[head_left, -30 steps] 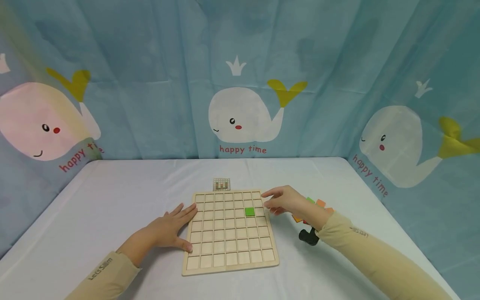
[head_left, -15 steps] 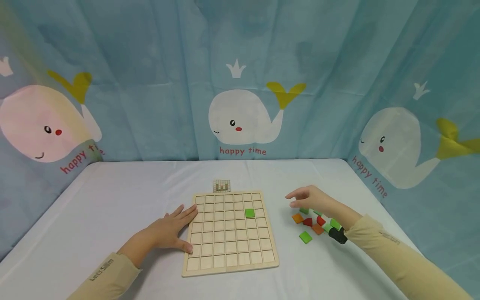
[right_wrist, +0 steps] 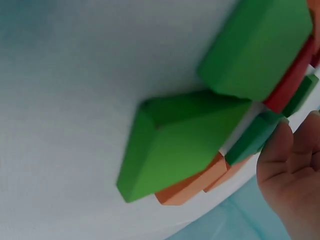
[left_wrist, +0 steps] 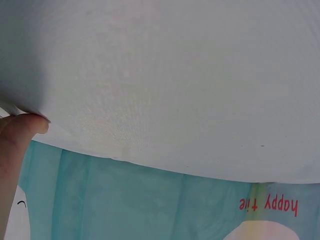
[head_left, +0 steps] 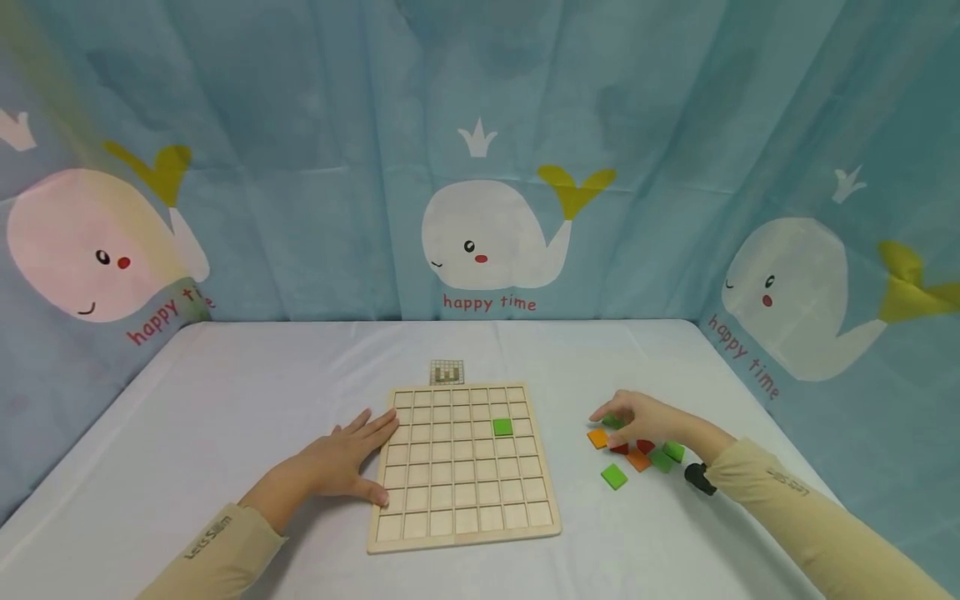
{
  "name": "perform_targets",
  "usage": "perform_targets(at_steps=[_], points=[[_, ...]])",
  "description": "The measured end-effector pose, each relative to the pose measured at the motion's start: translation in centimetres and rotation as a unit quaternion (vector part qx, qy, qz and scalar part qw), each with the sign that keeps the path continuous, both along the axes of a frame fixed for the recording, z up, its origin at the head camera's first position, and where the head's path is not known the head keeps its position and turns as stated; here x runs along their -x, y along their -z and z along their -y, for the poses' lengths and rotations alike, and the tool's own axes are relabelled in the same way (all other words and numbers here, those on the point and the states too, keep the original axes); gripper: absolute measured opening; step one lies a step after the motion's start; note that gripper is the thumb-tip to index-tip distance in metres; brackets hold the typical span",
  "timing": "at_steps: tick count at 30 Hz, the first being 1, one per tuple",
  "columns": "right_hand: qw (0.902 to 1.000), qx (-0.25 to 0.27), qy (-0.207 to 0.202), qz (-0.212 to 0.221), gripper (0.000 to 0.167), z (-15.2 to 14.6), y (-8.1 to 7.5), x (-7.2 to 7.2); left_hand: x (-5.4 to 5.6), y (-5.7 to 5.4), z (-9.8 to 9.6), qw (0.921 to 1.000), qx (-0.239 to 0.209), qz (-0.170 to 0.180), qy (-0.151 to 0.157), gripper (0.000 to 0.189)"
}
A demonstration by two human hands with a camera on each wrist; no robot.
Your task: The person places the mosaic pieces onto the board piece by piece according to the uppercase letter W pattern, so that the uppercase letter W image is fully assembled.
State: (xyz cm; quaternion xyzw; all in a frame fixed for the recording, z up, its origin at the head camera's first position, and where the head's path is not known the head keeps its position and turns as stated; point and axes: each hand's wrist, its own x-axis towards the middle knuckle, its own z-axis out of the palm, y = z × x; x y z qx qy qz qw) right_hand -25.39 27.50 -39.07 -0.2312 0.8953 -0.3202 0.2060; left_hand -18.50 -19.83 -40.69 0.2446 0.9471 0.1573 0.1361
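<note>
My left hand (head_left: 341, 458) lies with fingers spread on the left edge of a wooden grid board (head_left: 465, 518). One green tile (head_left: 502, 427) sits in a cell toward the board's upper right. Over the loose tiles on the right is my right hand (head_left: 643, 417), thumb and fingers parted above a green tile (head_left: 611, 422). An orange tile (head_left: 597, 438) and a red tile (head_left: 619, 448) are just below its thumb. In the right wrist view a large green piece (right_wrist: 175, 145) is near the camera, and the fingertips are beside a darker green piece (right_wrist: 255, 135).
A small card with a grid pattern (head_left: 447, 372) lies behind the board. A separate green tile (head_left: 614, 477) rests nearest the front of the pile, close to another orange tile (head_left: 639, 460). A blue curtain with whales (head_left: 480, 237) surrounds the white table (head_left: 300, 358).
My right hand has moved right from beside the board's edge, then lowered over the loose tiles. My left hand has stayed on the board, and the green tile remains in its cell.
</note>
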Motion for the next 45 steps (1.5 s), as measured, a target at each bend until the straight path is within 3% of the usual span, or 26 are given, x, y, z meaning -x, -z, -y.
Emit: perform_targets(at_steps=[9,24,34,42,45], points=[[0.9999,-0.008,0.007,0.004,0.033,0.1,0.9,0.1,0.2,0.3,0.1,1.0,0.004,-0.005,0.002,0.115],[0.9999,-0.008,0.002,0.014,0.02,0.7,0.7,-0.1,0.3,0.4,0.1,1.0,0.006,-0.003,0.0,0.115],[0.9963,-0.047,-0.034,-0.064,0.017,0.6,1.2,-0.2,0.1,0.0,0.0,1.0,0.002,0.002,0.003,0.114],[0.9988,-0.017,-0.022,-0.04,0.019,1.3,-0.3,-0.7,0.2,0.4,0.1,1.0,0.003,-0.002,0.0,0.115],[0.9991,0.012,-0.025,-0.031,0.019,1.8,-1.0,-0.8,0.0,0.0,-0.1,1.0,0.004,0.001,0.003,0.114]])
